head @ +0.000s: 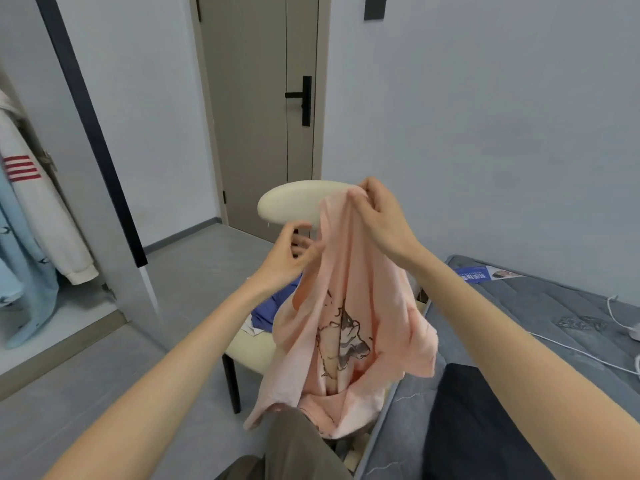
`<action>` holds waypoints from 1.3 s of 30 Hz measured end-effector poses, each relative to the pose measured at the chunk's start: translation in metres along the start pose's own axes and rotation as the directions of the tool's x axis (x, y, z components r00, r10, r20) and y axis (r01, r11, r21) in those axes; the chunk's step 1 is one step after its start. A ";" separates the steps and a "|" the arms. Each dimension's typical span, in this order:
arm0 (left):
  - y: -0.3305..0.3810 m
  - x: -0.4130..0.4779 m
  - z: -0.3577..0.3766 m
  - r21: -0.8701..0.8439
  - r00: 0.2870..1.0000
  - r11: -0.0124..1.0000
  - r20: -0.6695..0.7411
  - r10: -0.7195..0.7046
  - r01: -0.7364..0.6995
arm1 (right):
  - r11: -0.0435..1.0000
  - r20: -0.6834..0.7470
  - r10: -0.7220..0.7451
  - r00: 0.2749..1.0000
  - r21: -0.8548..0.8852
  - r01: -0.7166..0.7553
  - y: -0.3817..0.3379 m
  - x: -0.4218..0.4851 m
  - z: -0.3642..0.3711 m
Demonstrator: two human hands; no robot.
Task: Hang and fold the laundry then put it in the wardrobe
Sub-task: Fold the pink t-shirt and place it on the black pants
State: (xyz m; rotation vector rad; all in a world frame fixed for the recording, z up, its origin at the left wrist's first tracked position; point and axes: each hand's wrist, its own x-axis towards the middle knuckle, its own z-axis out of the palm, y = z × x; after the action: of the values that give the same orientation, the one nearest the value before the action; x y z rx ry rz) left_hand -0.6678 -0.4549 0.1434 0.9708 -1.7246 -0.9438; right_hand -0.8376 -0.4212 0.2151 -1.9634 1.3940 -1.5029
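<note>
Shirt [346, 271], soft pink cloth, limp folds.

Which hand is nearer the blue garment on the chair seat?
Left. The left hand pinches the pink shirt just above the blue garment; the right hand holds the shirt higher, off to the right.

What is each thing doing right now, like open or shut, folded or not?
Pink shirt: unfolded, held up in the air.
Left hand: pinches the shirt's side.
Right hand: grips the shirt's top.
Door: shut.
Wardrobe: open, clothes hanging inside.
Blue garment: crumpled on the chair seat.
Dark garment: lying on the bed.
</note>
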 end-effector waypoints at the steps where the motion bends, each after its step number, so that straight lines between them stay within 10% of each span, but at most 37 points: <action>1: -0.012 -0.006 0.001 0.049 0.999 0.998 0.039 -0.034 0.032 | 1.000 -0.013 0.000 1.000 -0.012 0.000 0.000 0.004 -0.004; 9: -0.083 -0.030 0.013 0.036 0.956 0.972 0.177 -0.235 0.232 | 1.000 0.046 -0.010 0.999 0.015 0.009 -0.012 0.021 -0.030; 17: -0.103 -0.025 0.024 0.044 0.996 0.996 0.038 -0.078 0.076 | 0.996 0.029 0.034 0.999 0.086 -0.036 -0.006 0.023 -0.038; 24: -0.092 -0.026 0.037 0.504 0.942 0.806 0.279 0.187 -0.309 | 0.995 0.008 0.044 0.999 0.087 -0.044 0.000 0.024 -0.037; 34: -0.096 -0.024 0.011 0.769 0.985 0.638 0.138 -0.103 -0.041 | 0.991 -0.115 0.110 0.987 0.082 -0.101 0.016 0.012 -0.060; 39: -0.088 -0.009 -0.016 0.273 0.993 0.956 0.004 -0.117 0.111 | 0.986 -0.239 0.151 0.959 -0.034 -0.163 0.039 0.007 -0.068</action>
State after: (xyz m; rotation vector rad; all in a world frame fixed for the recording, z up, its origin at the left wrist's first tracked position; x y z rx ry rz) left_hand -0.6323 -0.4845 0.0667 1.2547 -1.8648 -0.8030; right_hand -0.9165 -0.4252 0.2189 -1.6994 1.6598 -1.6822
